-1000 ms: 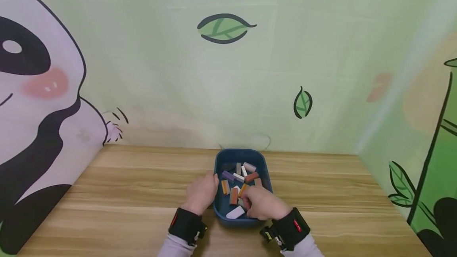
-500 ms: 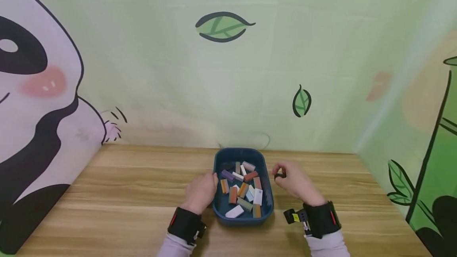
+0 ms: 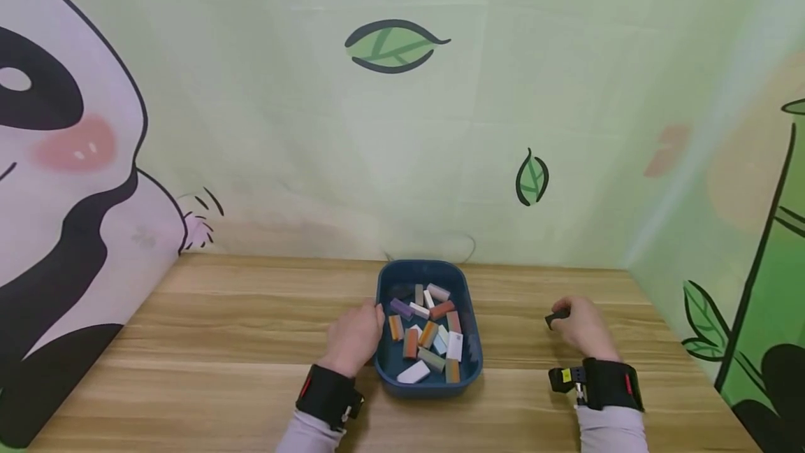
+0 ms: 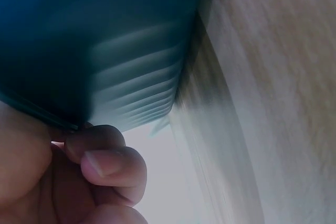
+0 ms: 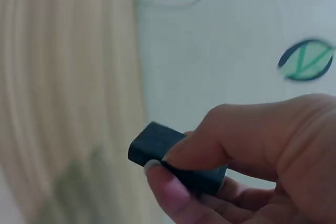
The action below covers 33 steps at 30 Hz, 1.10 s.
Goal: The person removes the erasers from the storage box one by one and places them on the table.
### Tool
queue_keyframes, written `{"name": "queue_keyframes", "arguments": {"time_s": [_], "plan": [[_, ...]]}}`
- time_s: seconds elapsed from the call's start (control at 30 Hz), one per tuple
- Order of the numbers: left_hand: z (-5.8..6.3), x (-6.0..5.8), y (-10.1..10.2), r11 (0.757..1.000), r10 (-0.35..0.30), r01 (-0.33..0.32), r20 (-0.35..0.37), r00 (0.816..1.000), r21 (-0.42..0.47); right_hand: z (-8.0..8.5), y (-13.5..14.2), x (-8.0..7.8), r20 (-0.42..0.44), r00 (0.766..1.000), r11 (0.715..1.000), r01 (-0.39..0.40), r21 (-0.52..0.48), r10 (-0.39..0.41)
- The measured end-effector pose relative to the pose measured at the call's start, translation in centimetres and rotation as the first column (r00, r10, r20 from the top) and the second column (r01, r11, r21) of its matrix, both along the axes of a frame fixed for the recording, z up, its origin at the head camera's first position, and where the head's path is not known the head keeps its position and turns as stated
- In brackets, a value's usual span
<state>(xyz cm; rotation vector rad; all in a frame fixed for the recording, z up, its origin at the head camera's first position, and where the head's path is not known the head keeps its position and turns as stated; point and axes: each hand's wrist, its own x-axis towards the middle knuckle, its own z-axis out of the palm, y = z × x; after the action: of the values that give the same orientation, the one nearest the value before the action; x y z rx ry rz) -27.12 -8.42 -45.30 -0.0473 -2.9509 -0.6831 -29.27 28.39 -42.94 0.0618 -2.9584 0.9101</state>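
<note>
My left hand [image 3: 355, 338] grips the left rim of a dark blue plastic bin [image 3: 429, 393]; the left wrist view shows curled fingers [image 4: 113, 166] at the edge beside its ribbed wall [image 4: 142, 72]. Inside the bin lie several small rectangular blocks, among them a purple block [image 3: 402, 308], a white block [image 3: 414, 372] and an orange-and-grey block [image 3: 428, 335]. To the right of the bin, my right hand [image 3: 585, 327] pinches a small black block [image 3: 557, 317] between thumb and fingers. That black block [image 5: 157, 142] shows a flat, rounded-edged end in the right wrist view.
Both hands are over a wood-grain table [image 3: 251, 313]. A pale green cloth backdrop [image 3: 402, 159] with printed leaves and a panda [image 3: 63, 145] stands behind and along the sides.
My right hand has come out of the bin with the black block and moved right over the table. My left hand has stayed on the bin's rim.
</note>
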Motion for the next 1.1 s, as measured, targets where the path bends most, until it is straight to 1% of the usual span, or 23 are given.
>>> {"name": "queue_keyframes", "arguments": {"time_s": [0.1, 0.23, 0.33, 0.47, 0.6, 0.73, 0.87, 0.97, 1.03, 1.1], "plan": [[0.0, 0.0, 0.1, 1.0, -0.004, 0.004, -0.008, 1.0, -0.001, -1.0, 1.6, 0.0, 0.018, 1.0, 1.0, 0.025, -0.002, -0.025], [-0.1, 0.0, 0.1, 1.0, -0.007, 0.007, -0.013, 1.0, -0.002, -2.0, 3.4, 0.2, 0.08, 0.996, 0.994, 0.056, -0.09, -0.049], [0.0, -0.1, 0.1, 1.0, -0.01, 0.009, -0.022, 1.0, -0.004, -2.5, 4.3, 0.4, 0.138, 0.988, 0.982, 0.094, -0.166, -0.071], [0.0, -0.1, 0.2, 1.0, -0.011, 0.011, -0.028, 1.0, -0.002, -2.8, 5.1, 0.5, 0.185, 0.978, 0.977, 0.132, -0.167, -0.101], [0.1, -0.2, 0.2, 1.0, -0.012, 0.012, -0.013, 1.0, 0.007, -2.9, 5.4, 0.6, 0.202, 0.972, 0.977, 0.149, -0.154, -0.117], [0.0, -0.2, 0.1, 1.0, -0.012, 0.012, -0.003, 1.0, 0.005, -2.9, 5.4, 0.6, 0.203, 0.971, 0.977, 0.159, -0.139, -0.129], [-0.2, -0.2, 0.0, 1.0, -0.007, 0.007, -0.009, 1.0, -0.004, -2.5, 5.2, 0.7, 0.206, 0.974, 0.989, 0.117, -0.088, -0.097], [-0.2, -0.2, 0.0, 1.0, -0.006, 0.006, -0.014, 1.0, -0.004, -1.6, 4.9, 0.8, 0.229, 0.971, 0.995, 0.079, -0.055, -0.064], [-0.2, -0.2, 0.0, 1.0, -0.008, 0.008, -0.017, 1.0, -0.004, -0.7, 4.6, 1.1, 0.242, 0.969, 0.996, 0.07, -0.054, -0.055], [-0.1, -0.1, 0.0, 1.0, -0.007, 0.007, -0.009, 1.0, 0.001, 0.3, 4.4, 1.4, 0.232, 0.972, 0.996, 0.059, -0.063, -0.043]]}}
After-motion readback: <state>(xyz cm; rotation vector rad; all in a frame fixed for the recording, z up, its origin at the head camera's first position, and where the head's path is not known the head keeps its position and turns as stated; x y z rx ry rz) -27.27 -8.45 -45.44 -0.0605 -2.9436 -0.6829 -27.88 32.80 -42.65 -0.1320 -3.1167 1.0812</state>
